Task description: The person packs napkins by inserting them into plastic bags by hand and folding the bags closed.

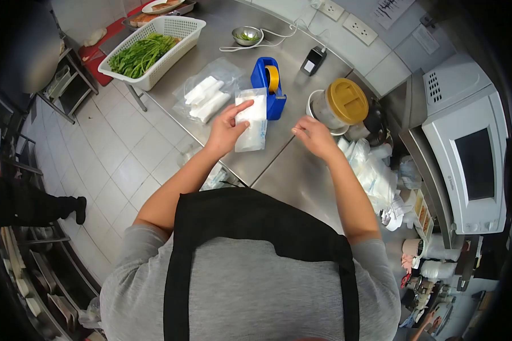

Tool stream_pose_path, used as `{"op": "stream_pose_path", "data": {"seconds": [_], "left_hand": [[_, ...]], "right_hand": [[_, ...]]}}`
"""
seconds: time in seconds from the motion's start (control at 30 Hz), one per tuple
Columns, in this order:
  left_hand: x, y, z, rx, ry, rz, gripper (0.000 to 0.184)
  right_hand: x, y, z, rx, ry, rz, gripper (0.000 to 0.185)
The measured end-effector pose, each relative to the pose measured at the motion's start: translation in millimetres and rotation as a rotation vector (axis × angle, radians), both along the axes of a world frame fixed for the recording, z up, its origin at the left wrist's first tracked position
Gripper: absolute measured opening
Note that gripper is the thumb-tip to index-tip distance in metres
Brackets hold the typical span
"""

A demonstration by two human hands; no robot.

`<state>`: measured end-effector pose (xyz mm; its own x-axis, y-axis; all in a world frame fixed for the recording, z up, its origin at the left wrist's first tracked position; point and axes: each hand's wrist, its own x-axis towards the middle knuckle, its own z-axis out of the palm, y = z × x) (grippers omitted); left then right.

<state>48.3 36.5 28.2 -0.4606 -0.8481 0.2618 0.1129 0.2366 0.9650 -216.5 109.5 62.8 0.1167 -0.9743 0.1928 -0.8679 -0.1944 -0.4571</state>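
Note:
My left hand (228,129) grips a clear plastic bag (252,122) with white contents and blue print, thumb and fingers pressed on its face. My right hand (314,136) is apart from it, over the steel table, its fingers curled and pinched together. Whether anything small is between those fingertips I cannot make out. Just beyond the bag stands a blue tape dispenser (277,105) with a roll of yellow tape (273,78). To its left, several white wrapped bundles (205,96) lie on clear plastic. A tub with a mustard-yellow lid (347,101) stands close to my right hand.
A white basket (179,59) of green vegetables (144,55) stands at the table's far left. Farther back are a small metal bowl (247,36), a white cable and a black device (313,61). Plastic bags (370,173) and a microwave (466,165) flank my right. Another person's leg (34,202) shows left.

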Motion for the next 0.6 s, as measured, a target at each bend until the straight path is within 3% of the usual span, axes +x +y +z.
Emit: {"op": "stream_pose_path", "data": {"seconds": [0.2, 0.27, 0.37, 0.4, 0.6], "left_hand": [[-37, 22, 11, -0.098, 0.101, -0.034, 0.052], [-40, 38, 26, -0.130, -0.116, -0.012, 0.050], [-58, 65, 35, -0.186, -0.090, -0.057, 0.051], [-64, 70, 30, -0.310, -0.093, -0.032, 0.051], [-76, 81, 26, -0.132, -0.070, -0.243, 0.047]], "right_hand": [[44, 57, 66, -0.186, 0.277, 0.092, 0.024], [48, 63, 63, -0.191, 0.328, 0.032, 0.027], [36, 64, 40, -0.177, 0.373, -0.092, 0.035], [30, 65, 31, -0.165, 0.359, -0.140, 0.037], [-6, 90, 21, 0.029, 0.260, -0.328, 0.044]]}}
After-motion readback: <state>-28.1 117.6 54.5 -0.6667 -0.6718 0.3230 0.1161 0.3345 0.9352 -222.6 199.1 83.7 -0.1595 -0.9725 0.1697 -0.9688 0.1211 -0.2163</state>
